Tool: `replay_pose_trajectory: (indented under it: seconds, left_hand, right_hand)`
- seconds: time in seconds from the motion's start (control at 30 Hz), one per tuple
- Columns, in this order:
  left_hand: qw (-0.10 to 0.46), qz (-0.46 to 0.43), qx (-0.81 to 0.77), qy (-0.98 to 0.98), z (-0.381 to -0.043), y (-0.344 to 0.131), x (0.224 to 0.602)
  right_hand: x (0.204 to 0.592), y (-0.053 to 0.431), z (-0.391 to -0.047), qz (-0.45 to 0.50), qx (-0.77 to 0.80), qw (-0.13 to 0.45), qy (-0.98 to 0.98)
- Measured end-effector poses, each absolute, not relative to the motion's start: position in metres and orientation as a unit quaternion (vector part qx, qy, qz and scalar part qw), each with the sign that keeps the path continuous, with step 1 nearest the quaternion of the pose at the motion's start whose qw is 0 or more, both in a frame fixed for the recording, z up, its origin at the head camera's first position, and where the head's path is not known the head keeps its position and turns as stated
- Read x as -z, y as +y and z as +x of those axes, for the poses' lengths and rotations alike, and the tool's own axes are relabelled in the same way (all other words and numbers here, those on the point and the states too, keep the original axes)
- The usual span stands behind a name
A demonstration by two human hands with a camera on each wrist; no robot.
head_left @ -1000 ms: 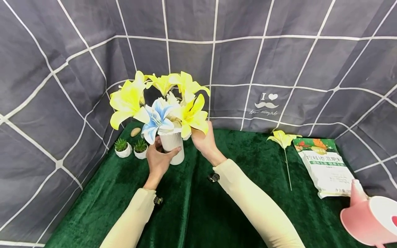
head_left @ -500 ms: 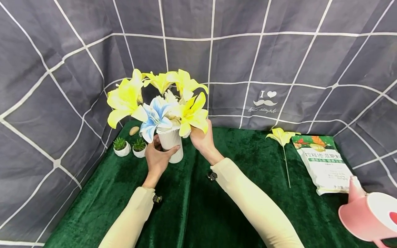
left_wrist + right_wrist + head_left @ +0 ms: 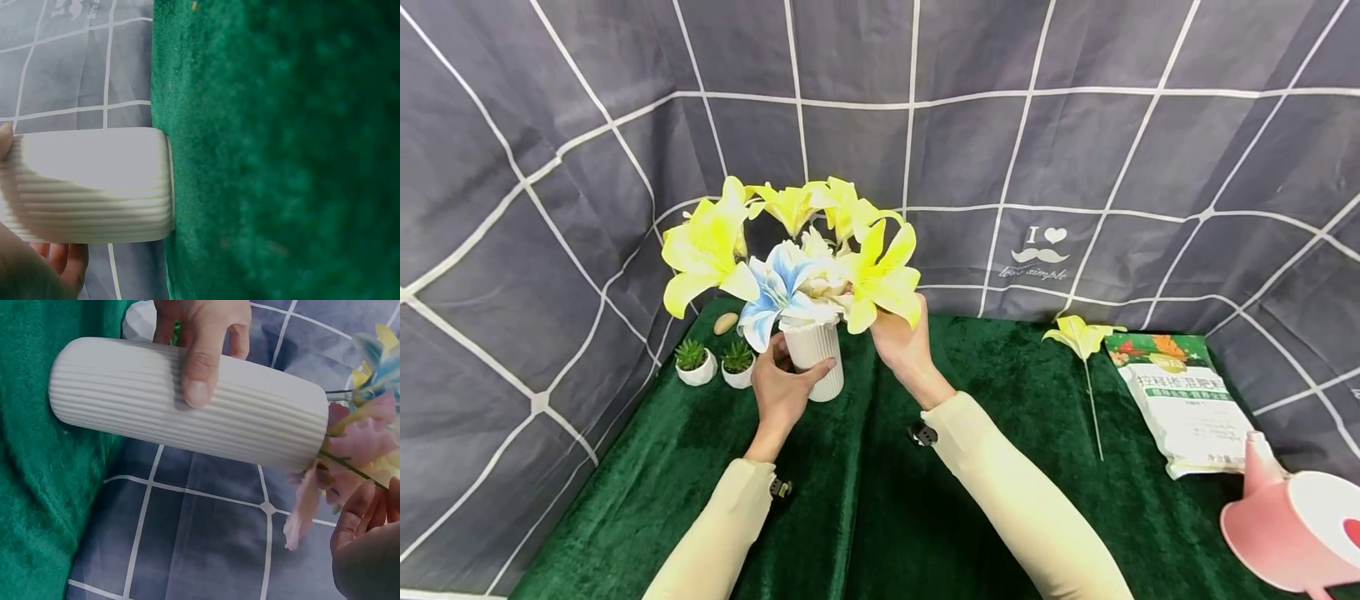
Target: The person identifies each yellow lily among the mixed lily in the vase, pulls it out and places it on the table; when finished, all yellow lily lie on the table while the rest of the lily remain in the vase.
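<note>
A ribbed white vase (image 3: 820,358) stands on the green cloth, filled with artificial lilies. My left hand (image 3: 781,387) grips it from the left, thumb across the near side, as the right wrist view also shows on the vase (image 3: 187,394). At the vase's right, my right hand (image 3: 904,343) is just below a yellow lily (image 3: 886,279). In the right wrist view its fingertips pinch a thin green stem (image 3: 350,466) that runs into the vase mouth. A blue-and-white lily (image 3: 778,287) leans over the front rim, and pink petals (image 3: 375,422) crowd the mouth. The petals partly hide the right fingers in the head view.
Two small potted succulents (image 3: 696,363) and an egg-shaped tan object (image 3: 726,323) are left of the vase. Farther right lie a single yellow lily (image 3: 1082,337), a white-and-green bag (image 3: 1195,417) and a pink watering can (image 3: 1273,529). A grey checked curtain (image 3: 970,150) surrounds the cloth.
My right hand has shifted slightly to the right, and the yellow lily above it has moved outward too. The left hand keeps its hold on the vase.
</note>
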State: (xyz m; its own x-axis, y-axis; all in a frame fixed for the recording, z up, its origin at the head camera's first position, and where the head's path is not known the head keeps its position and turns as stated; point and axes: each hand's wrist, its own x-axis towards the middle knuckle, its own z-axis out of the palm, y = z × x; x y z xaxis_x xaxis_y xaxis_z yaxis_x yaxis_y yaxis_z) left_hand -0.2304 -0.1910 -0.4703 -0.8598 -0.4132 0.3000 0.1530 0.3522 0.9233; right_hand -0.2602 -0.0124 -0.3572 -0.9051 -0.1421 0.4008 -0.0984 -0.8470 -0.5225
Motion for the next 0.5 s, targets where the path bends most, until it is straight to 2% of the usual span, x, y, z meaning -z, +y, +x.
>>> replay_pose_trajectory:
  seconds: [0.17,0.4,0.5]
  left_hand:
    - [0.251,0.086,0.561,-0.785,-0.229,-0.191,0.471]
    - [0.253,0.086,0.559,-0.785,-0.228,-0.190,0.472]
    - [0.257,0.086,0.556,-0.785,-0.230,-0.190,0.473]
  right_hand:
    - [0.356,-0.005,-0.259,-0.228,0.926,0.001,0.302]
    - [0.352,0.000,-0.259,-0.221,0.791,-0.130,0.555]
    - [0.349,0.004,-0.258,-0.232,0.753,-0.149,0.597]
